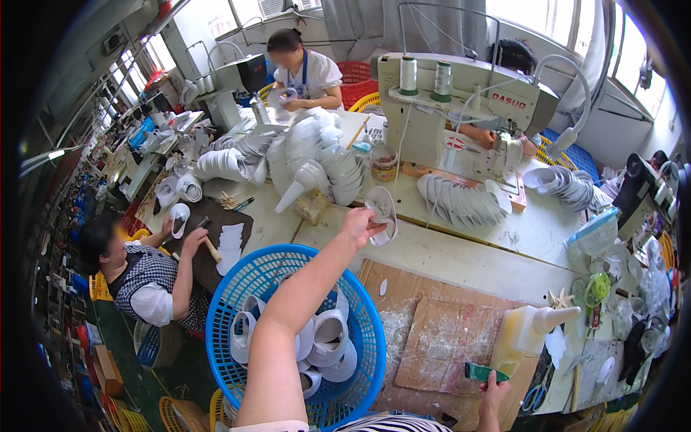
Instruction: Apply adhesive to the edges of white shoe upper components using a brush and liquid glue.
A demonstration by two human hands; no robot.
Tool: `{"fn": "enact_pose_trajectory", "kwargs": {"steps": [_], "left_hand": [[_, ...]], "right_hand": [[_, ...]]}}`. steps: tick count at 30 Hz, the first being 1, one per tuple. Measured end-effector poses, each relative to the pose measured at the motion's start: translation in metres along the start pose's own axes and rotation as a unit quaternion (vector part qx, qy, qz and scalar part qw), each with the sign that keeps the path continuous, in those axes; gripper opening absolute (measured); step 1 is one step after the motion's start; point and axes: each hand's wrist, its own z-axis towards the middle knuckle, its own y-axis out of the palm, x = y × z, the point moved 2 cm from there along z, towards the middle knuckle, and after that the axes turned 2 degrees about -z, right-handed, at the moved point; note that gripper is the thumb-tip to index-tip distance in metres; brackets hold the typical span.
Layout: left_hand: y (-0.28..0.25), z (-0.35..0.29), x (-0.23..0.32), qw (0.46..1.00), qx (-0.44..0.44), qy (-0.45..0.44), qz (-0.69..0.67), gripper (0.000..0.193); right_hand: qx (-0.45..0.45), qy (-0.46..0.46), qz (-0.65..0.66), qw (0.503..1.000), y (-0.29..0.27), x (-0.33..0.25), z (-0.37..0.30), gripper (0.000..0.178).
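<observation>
My left arm reaches forward over the blue basket (pixel 216 345). My left hand (pixel 358 226) pinches the edge of a white shoe upper (pixel 384 216), raised above the table's seam, with its opening showing. Close to the lower edge, my right hand (pixel 494 396) is closed on a small flat green tool (pixel 478 371); its exact kind is unclear. That tool is over a worn cardboard sheet (pixel 446 338), beside a translucent glue bottle (pixel 515 338) with yellowish contents and a long spout. Several white shoe uppers (pixel 330 337) lie in the basket, partly hidden by my arm.
Stacked white uppers (pixel 317 147) and another row (pixel 461 201) stand across the table, near a sewing machine (pixel 461 101). Scissors (pixel 535 397) lie right of the cardboard. One co-worker (pixel 158 273) works at left with a hammer; another (pixel 306 72) sits at the back.
</observation>
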Motion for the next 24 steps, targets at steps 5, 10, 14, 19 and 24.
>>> {"fn": "enact_pose_trajectory", "kwargs": {"steps": [5, 10, 14, 19, 24], "left_hand": [[-0.016, 0.001, -0.005, 1.0, 0.0, -0.015, -0.015, 0.021], [-0.024, -0.004, -0.005, 1.0, 0.007, -0.008, -0.022, 0.022], [-0.028, -0.008, -0.008, 0.999, 0.027, -0.008, -0.018, 0.021], [-0.027, -0.013, -0.01, 0.999, 0.021, -0.013, -0.021, 0.022], [-0.027, -0.014, -0.011, 1.0, 0.019, -0.013, -0.019, 0.022]], "right_hand": [[-0.007, 0.008, 0.003, 1.0, 0.002, 0.0, 0.001, 0.02], [-0.01, 0.001, -0.003, 1.0, 0.003, -0.003, 0.001, 0.02], [-0.015, 0.003, -0.008, 1.0, 0.001, 0.004, 0.001, 0.02], [-0.014, -0.002, 0.002, 1.0, 0.001, 0.007, 0.001, 0.02], [-0.013, 0.0, 0.002, 1.0, 0.001, 0.011, 0.003, 0.02]]}}
